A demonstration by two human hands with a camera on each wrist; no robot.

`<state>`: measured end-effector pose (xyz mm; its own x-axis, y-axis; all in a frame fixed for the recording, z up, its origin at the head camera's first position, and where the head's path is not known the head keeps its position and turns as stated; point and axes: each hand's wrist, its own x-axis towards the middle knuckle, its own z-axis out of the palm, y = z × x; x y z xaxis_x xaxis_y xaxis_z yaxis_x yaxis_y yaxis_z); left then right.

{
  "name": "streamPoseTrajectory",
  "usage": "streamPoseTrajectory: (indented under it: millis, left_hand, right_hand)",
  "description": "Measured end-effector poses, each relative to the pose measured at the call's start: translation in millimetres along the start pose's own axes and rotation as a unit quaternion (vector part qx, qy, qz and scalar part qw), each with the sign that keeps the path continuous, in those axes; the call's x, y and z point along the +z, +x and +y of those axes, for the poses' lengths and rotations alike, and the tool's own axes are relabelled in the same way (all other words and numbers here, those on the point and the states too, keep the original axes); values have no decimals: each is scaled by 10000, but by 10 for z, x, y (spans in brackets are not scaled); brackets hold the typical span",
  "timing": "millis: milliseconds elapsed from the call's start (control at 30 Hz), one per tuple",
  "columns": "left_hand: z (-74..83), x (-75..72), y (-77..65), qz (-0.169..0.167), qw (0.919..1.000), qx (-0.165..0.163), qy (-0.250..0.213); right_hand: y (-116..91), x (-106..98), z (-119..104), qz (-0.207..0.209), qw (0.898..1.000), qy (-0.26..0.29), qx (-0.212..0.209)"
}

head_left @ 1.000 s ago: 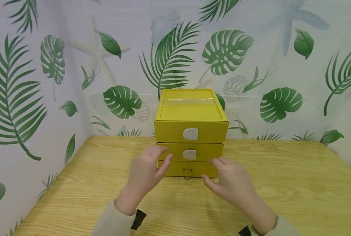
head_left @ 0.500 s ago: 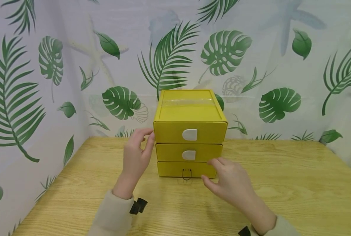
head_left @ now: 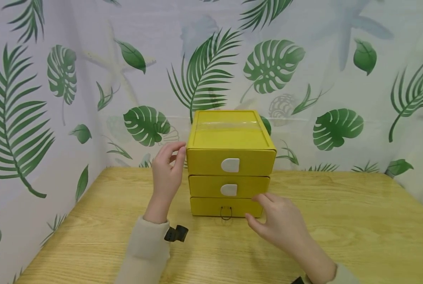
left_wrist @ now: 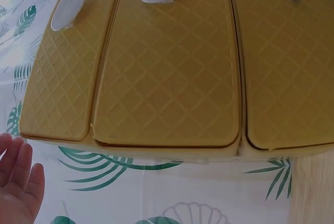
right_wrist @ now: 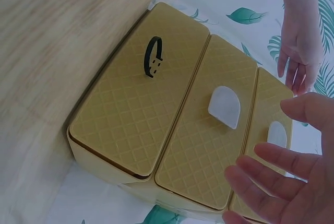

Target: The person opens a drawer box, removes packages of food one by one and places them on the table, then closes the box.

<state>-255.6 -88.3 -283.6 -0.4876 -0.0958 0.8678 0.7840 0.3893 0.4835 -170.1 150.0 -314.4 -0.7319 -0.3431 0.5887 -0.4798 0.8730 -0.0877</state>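
A yellow three-drawer box [head_left: 229, 136] stands on the table, all its drawers closed. White tab handles mark the top drawer [head_left: 204, 163] and the middle drawer [head_left: 204, 187]; the bottom drawer [head_left: 206, 207] carries a black loop handle [right_wrist: 146, 62]. My left hand [head_left: 166, 169] is at the upper left side of the box, its fingers loosely bent beside the top corner. Whether the fingertips touch the box I cannot tell. My right hand [head_left: 284, 221] hovers before the lower right front, fingers spread and holding nothing, as the right wrist view also shows.
A wood-grain table [head_left: 339, 221] carries the box. Behind and to the left hangs a white cloth [head_left: 339, 86] printed with green leaves. Clear tape [head_left: 229, 125] crosses the box top. A black strap piece [head_left: 176, 233] sits at my left cuff.
My left hand has moved from in front of the middle drawer, out to the left and up to the box's upper left side. The right hand has hardly moved; the drawers remain closed.
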Motion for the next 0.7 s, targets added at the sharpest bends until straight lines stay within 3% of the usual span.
streamPoseTrajectory:
  millis: [200,433,700]
  left_hand:
    - [-73,3,25,-117,9995,-278,-113]
    - [-74,20,38,-572,9958,-645,-324]
    - [-125,28,68,-733,9947,-580,-418]
  right_hand:
    - [-5,20,-5,169,9998,22,-115]
    - [-12,41,9,203,9997,-4,-166]
    - [8,56,37,298,9994,0,-167]
